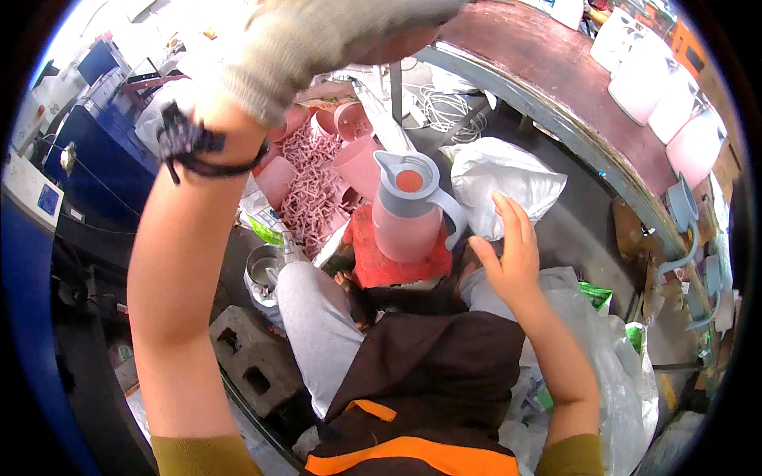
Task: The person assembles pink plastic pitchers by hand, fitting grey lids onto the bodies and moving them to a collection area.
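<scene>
A pink pitcher [403, 228] with a grey collar, spout and handle stands upright on a red padded block [367, 266] between my knees. An orange-pink disc shows in its round top opening. My right hand [512, 258] is bare and open, its fingers apart, just right of the grey handle and not holding it. High up and close to the camera, my left hand [341, 33] wears a knitted glove and reaches across toward the right. Its fingertips are cut off or hidden, so any grip cannot be made out. A dark watch-like band sits on that wrist.
Beyond the pitcher, a sack holds pink plastic scraps [311, 186] and pink pitcher bodies [357, 163]. A white bag [504, 182] lies to the right. A brown worktop [548, 71] carries several pink pitchers [694, 147]; grey handled collars [681, 205] hang at its edge. A concrete block [255, 361] lies left.
</scene>
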`<state>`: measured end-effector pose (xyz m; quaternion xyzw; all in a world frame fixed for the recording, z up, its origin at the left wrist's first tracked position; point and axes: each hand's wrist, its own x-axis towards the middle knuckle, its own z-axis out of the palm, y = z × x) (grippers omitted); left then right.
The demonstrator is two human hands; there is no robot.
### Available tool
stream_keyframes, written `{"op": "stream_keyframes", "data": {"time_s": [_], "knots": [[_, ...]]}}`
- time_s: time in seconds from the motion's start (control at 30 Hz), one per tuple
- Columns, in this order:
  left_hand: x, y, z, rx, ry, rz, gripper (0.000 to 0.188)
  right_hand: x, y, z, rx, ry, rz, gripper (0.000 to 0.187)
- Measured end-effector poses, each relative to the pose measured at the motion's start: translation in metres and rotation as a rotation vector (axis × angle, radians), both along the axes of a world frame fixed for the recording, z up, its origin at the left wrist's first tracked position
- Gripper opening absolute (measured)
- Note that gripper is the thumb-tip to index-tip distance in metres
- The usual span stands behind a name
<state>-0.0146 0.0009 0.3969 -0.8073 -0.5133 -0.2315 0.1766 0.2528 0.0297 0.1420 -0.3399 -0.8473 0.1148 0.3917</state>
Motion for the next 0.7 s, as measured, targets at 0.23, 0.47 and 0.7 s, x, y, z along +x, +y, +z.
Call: {"op": "stream_keyframes", "data": {"time_s": [0.23, 0.47, 0.7], "knots": [[0.038, 0.036, -0.206, -0.129, -0.167, 0.355, 0.058, 0.033, -0.012, -0.033, -0.230, 0.047, -0.006, 0.052], [0.034, 0.037, -0.199, -0.295, -0.252, 0.237, 0.072, -0.024, 0.003, -0.037, -0.372, -0.085, 0.056, 0.063], [-0.040, 0.017, -0.202, -0.180, -1.227, 0.102, 0.059, -0.012, -0.001, -0.024, -0.835, 0.554, 0.175, 0.067]]}}
